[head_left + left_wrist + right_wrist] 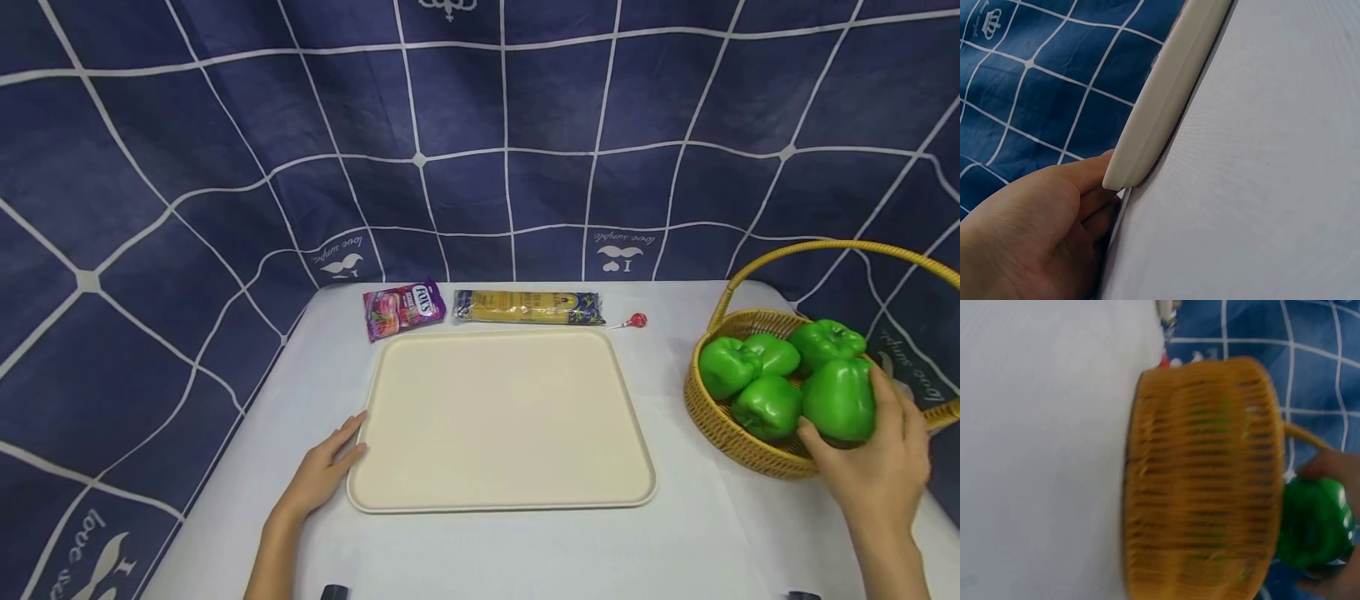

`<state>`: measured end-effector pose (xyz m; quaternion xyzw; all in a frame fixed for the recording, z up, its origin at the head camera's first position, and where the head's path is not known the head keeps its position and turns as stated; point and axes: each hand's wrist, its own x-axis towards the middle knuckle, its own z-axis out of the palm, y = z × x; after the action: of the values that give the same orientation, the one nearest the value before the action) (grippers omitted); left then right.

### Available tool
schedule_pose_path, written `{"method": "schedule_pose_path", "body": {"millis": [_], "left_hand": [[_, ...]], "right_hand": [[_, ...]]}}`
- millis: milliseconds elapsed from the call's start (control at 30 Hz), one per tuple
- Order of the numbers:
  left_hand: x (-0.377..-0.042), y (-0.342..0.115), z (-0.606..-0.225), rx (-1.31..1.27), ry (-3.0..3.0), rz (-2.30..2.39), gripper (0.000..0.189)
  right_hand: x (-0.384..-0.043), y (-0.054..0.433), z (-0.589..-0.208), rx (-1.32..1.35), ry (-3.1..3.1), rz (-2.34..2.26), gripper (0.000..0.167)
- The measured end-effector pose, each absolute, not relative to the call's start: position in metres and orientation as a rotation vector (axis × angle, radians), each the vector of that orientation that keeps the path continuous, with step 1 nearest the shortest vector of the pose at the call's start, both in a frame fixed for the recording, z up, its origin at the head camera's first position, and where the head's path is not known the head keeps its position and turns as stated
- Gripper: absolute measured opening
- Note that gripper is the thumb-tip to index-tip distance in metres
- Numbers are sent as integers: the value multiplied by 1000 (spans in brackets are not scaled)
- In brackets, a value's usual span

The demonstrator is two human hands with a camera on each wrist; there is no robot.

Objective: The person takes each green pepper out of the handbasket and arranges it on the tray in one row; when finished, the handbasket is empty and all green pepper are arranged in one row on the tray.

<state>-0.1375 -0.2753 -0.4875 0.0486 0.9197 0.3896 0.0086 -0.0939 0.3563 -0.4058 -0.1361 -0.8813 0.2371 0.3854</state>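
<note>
My right hand (877, 467) grips a large green bell pepper (836, 398) at the right side of a wicker basket (727, 440). In the right wrist view this pepper (1310, 522) sits above the basket's rim, with fingers and thumb around it. Several more green bell peppers (767, 408) lie inside the basket. On the other side, my left hand (318, 475) rests by the left edge of a cream tray (502, 417), fingers extended. From the left wrist, the fingertips show right at the tray's corner (1138, 156), partly hidden behind it.
Behind the tray lie a purple candy bag (405, 310), a yellow pack of pasta (528, 307) and a red lollipop (636, 320). The basket's tall handle (832, 244) arches over the peppers. A blue checked cloth (465, 108) hangs behind the white table (525, 550).
</note>
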Motion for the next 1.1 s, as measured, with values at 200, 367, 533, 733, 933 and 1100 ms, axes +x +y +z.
{"method": "schedule_pose_path", "body": {"millis": [200, 367, 533, 733, 933, 1100], "left_hand": [[-137, -277, -486, 156, 2881, 1224, 54], [-136, -278, -487, 164, 2882, 1235, 54], [-136, -278, -487, 182, 2881, 1245, 53], [-136, -278, -488, 172, 2873, 1251, 53], [-136, -278, -489, 175, 2873, 1262, 52], [-136, -279, -489, 197, 2871, 1281, 51]], "right_hand": [[-101, 324, -387, -141, -2178, 706, 98], [-115, 288, -378, -123, -2234, 903, 101], [-131, 257, -377, -30, -2305, 1096, 100], [-150, 230, -384, 158, -2330, 1126, 98], [-167, 207, -390, 336, -2343, 1194, 96], [-177, 186, -391, 432, -2361, 1154, 95]]}}
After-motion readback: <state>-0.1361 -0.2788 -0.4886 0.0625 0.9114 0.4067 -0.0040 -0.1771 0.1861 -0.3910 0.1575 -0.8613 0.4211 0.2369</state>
